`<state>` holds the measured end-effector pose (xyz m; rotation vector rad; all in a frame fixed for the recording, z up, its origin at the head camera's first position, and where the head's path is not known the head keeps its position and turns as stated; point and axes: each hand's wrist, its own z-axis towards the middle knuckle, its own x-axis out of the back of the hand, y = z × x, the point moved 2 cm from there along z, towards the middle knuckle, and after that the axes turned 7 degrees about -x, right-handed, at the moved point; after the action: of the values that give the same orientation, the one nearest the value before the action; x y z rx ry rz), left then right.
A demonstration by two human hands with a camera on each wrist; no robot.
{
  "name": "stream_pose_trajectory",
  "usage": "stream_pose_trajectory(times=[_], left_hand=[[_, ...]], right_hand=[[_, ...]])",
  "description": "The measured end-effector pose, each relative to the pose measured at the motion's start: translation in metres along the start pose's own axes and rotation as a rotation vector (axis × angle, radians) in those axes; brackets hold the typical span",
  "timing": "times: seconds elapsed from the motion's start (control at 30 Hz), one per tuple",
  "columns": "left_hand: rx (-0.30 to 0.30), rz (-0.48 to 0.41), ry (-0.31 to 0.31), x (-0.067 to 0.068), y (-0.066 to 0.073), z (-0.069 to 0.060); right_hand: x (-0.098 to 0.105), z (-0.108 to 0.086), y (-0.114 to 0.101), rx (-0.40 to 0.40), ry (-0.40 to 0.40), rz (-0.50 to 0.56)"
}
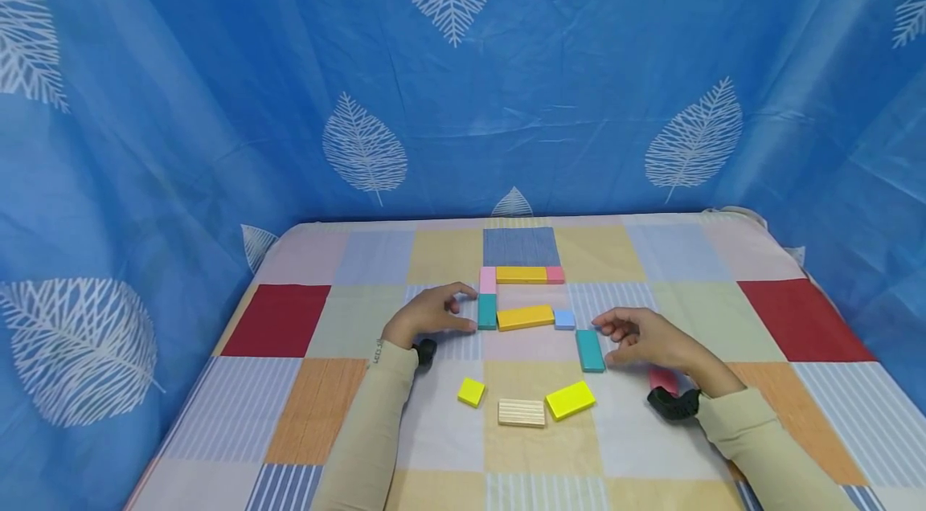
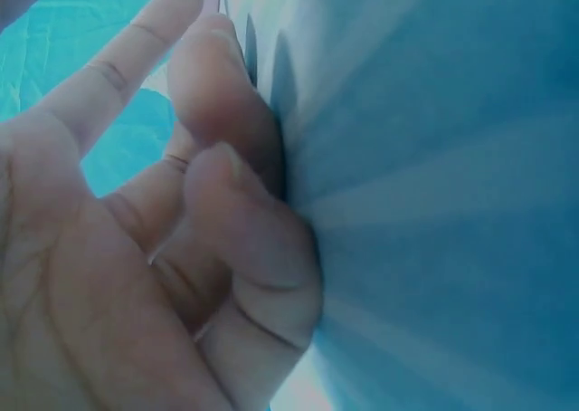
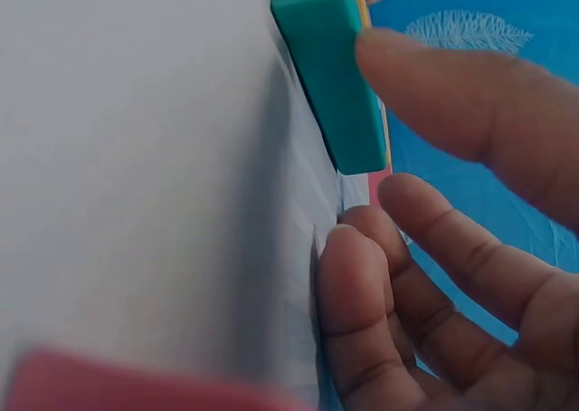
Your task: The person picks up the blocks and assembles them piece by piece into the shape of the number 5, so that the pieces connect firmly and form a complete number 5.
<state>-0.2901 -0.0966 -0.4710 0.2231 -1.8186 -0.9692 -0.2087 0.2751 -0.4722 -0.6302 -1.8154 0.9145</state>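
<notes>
Several flat coloured blocks lie on a patchwork cloth. My left hand point(image 1: 437, 308) rests at the left of a teal block point(image 1: 488, 312) and a pink block point(image 1: 488, 280), thumb and index finger near their left side. In the left wrist view its other fingers point(image 2: 262, 248) curl loosely against the cloth, holding nothing. My right hand point(image 1: 644, 337) is just right of another teal block point(image 1: 589, 351). In the right wrist view the thumb point(image 3: 434, 85) is at that block's edge; whether it touches I cannot tell. The other fingers bend loosely around nothing.
Yellow-orange blocks point(image 1: 521, 275) form rows with a rose block point(image 1: 555, 275) and a light-blue block point(image 1: 564, 320). Closer in lie a small yellow block point(image 1: 471, 392), a ridged wooden block point(image 1: 522, 413) and a yellow block point(image 1: 570, 400). A red block point(image 1: 663, 379) sits beneath the right wrist.
</notes>
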Motion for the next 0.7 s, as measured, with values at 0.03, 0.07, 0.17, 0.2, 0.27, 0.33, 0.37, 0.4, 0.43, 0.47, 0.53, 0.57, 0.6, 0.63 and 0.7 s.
stream_pose_trajectory(times=[0.03, 0.07, 0.17, 0.2, 0.27, 0.33, 0.37, 0.4, 0.43, 0.47, 0.53, 0.57, 0.6, 0.63, 0.7], left_hand=[[-0.005, -0.006, -0.001, 0.0003, -0.0007, 0.0001], [-0.01, -0.013, -0.001, 0.0006, -0.0014, 0.0001], [-0.024, -0.045, 0.001, 0.0014, -0.0037, 0.0006], [-0.03, -0.058, 0.001, 0.0016, -0.0041, 0.0007], [-0.042, -0.08, -0.002, 0.0021, -0.005, 0.0012], [-0.053, -0.097, -0.006, 0.0025, -0.0051, 0.0018], [-0.054, -0.103, -0.007, 0.0027, -0.0048, 0.002], [-0.052, -0.105, -0.008, 0.003, -0.0044, 0.0022], [-0.051, -0.106, -0.009, 0.003, -0.0043, 0.0027], [-0.047, -0.107, -0.01, 0.0031, -0.0042, 0.0031], [-0.034, -0.099, -0.014, 0.0031, -0.0034, 0.0034], [-0.027, -0.094, -0.015, 0.003, -0.0028, 0.0035], [-0.022, -0.089, -0.017, 0.0028, -0.0027, 0.0035], [-0.017, -0.085, -0.018, 0.0026, -0.0022, 0.0033], [-0.007, -0.077, -0.019, 0.0023, -0.0014, 0.0029]], right_hand=[[0.0003, -0.0006, 0.0004, 0.005, -0.009, -0.003], [0.0005, -0.001, 0.0008, 0.002, -0.016, 0.001], [0.0004, -0.0023, 0.0016, 0.005, -0.031, 0.01], [0.0001, -0.0025, 0.0019, 0.014, -0.032, 0.007], [-0.0011, -0.003, 0.0016, 0.031, -0.032, 0.006], [-0.0027, -0.0035, 0.0012, 0.052, -0.025, -0.002], [-0.0034, -0.004, 0.0007, 0.064, -0.022, -0.011], [-0.0042, -0.0043, 0.0001, 0.071, -0.018, -0.019], [-0.0051, -0.0048, -0.0005, 0.077, -0.013, -0.027], [-0.0057, -0.0053, -0.0012, 0.081, -0.008, -0.033], [-0.0071, -0.0061, -0.0018, 0.091, 0.002, -0.046], [-0.0075, -0.0064, -0.0019, 0.097, 0.007, -0.053], [-0.008, -0.0066, -0.0019, 0.102, 0.011, -0.055], [-0.0083, -0.0068, -0.0018, 0.106, 0.015, -0.055], [-0.0088, -0.0068, -0.0014, 0.115, 0.021, -0.056]])
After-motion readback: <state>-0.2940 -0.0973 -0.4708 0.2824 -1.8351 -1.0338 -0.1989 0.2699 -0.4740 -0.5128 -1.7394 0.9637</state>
